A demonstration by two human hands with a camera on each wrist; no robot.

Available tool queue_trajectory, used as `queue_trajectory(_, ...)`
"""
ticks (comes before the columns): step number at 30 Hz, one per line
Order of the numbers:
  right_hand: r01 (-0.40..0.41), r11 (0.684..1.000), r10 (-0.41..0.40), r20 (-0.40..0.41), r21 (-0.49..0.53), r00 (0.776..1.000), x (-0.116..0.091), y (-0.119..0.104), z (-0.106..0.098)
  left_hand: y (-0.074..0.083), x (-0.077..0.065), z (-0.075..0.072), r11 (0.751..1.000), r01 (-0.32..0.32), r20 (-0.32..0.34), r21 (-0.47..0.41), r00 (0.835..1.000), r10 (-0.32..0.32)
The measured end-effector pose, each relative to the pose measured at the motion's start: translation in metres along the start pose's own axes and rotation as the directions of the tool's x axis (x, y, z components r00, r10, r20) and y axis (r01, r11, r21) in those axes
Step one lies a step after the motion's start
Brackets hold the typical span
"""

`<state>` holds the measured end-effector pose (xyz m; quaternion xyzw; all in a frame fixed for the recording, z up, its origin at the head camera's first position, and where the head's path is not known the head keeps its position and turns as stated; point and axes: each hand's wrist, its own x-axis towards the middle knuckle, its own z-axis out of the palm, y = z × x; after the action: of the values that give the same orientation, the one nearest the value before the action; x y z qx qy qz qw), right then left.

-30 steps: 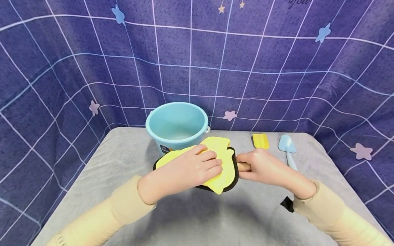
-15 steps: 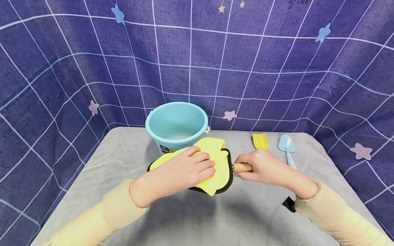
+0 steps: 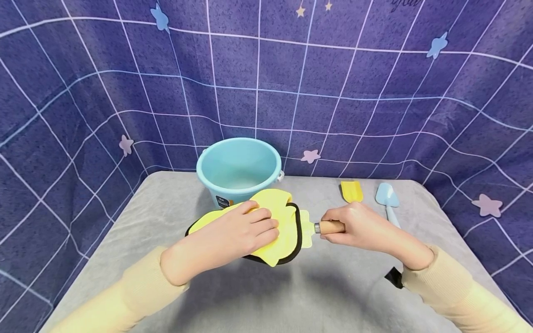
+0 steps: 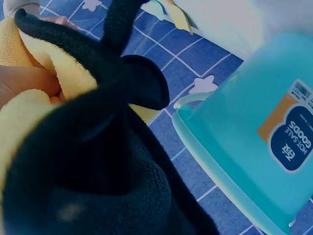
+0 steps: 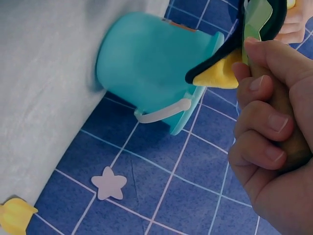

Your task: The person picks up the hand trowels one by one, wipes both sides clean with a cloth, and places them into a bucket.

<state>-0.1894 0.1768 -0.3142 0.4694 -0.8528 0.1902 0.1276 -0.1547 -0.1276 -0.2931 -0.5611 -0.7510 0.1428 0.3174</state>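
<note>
A yellow cloth [image 3: 287,222] with a black border and a dark underside is in my left hand [image 3: 237,231], whose fingers curl over it in front of the bucket. My right hand [image 3: 360,226] grips the wooden handle [image 3: 331,227] of a small shovel. Part of its pale yellow-green blade [image 3: 306,230] shows beyond the cloth's right edge; the rest is hidden by the cloth. The right wrist view shows the curled fingers around the handle and the greenish blade [image 5: 257,19] against the cloth's dark side. In the left wrist view the folded cloth [image 4: 83,137] fills much of the picture.
A light-blue bucket [image 3: 216,185] stands upright behind the cloth, its white handle at the side. At the back right lie a yellow shovel head [image 3: 351,191] and a blue shovel [image 3: 387,196] on the grey-covered table [image 3: 166,208]. A small black piece [image 3: 394,277] is near the right sleeve.
My left hand has moved left with the cloth, away from the right hand. More of the handle, then part of the blade, has come into sight. The right hand has barely moved.
</note>
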Motion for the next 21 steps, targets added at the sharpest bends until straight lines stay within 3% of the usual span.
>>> queue_trajectory(11,-0.002,1.0,0.002,-0.01,-0.009,1.0,-0.003,0.002,0.0,0.0,-0.016,-0.002,1.0,0.019,-0.031,-0.011,0.999,-0.019)
queue_trajectory(21,0.006,1.0,-0.006,-0.03,0.004,1.0,-0.007,0.004,0.0,-0.001,-0.031,-0.005,0.994,0.052,-0.033,-0.098,0.998,-0.055)
